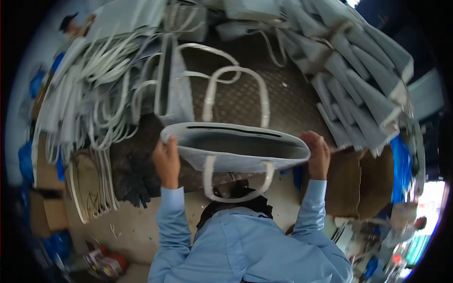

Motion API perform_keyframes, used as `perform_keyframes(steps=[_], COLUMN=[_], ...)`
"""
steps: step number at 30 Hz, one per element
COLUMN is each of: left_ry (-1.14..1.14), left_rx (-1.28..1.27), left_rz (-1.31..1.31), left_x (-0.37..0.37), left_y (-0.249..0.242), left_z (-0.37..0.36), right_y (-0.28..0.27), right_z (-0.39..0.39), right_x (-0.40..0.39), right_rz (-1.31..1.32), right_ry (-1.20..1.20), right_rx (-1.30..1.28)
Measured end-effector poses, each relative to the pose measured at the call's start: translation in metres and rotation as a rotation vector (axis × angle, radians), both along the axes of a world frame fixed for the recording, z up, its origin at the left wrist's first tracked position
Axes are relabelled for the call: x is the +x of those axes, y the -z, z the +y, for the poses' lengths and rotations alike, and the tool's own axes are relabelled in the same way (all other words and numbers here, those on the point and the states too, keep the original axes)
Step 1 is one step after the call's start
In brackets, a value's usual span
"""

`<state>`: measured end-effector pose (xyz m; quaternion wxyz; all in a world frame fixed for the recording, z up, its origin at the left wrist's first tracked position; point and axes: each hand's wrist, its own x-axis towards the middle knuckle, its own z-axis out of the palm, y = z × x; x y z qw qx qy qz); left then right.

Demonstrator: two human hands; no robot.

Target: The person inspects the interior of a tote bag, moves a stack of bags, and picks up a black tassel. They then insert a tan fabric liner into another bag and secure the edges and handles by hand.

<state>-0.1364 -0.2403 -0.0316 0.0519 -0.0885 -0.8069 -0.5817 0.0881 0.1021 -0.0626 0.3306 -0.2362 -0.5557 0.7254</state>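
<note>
A pale grey tote bag (240,163) is held upright in front of me, its mouth open towards me and a dark slit along the far inner wall. One white loop handle rises from its far side; the other hangs over the near side. My left hand (167,162) grips the left end of the rim, thumb on top. My right hand (319,154) is curled at the right end of the rim, slightly blurred, with some fingers hidden. Just behind the bag's left end stands a second grey tote bag (175,89), also with white handles.
Bags with white handles (106,70) are heaped at the left of the dark textured table (288,101). Folded grey pieces (361,80) are stacked at the right. Black gloves (136,177) lie on the near left edge. A cardboard box (344,184) stands at the right; a person (75,26) is at the far left.
</note>
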Motion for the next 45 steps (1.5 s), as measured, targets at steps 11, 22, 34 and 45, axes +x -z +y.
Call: perform_keyframes(steps=[11, 22, 34, 45], left_ry=[-0.003, 0.293, 0.57, 0.86], left_rx=[-0.069, -0.091, -0.129, -0.934], left_rz=[-0.246, -0.332, -0.352, 0.784], left_x=[-0.008, -0.019, -0.078, -0.044], left_y=[-0.001, -0.026, -0.035, -0.046], left_z=[-0.017, -0.008, 0.189, 0.237], right_y=[0.002, 0.024, 0.043, 0.07], right_z=[-0.114, -0.092, -0.074, -0.12], right_x=[0.033, 0.044, 0.074, 0.009], right_rz=[-0.019, -0.119, -0.181, -0.115], right_ry=[0.386, 0.343, 0.142, -0.829], right_rx=[0.27, 0.289, 0.52, 0.757])
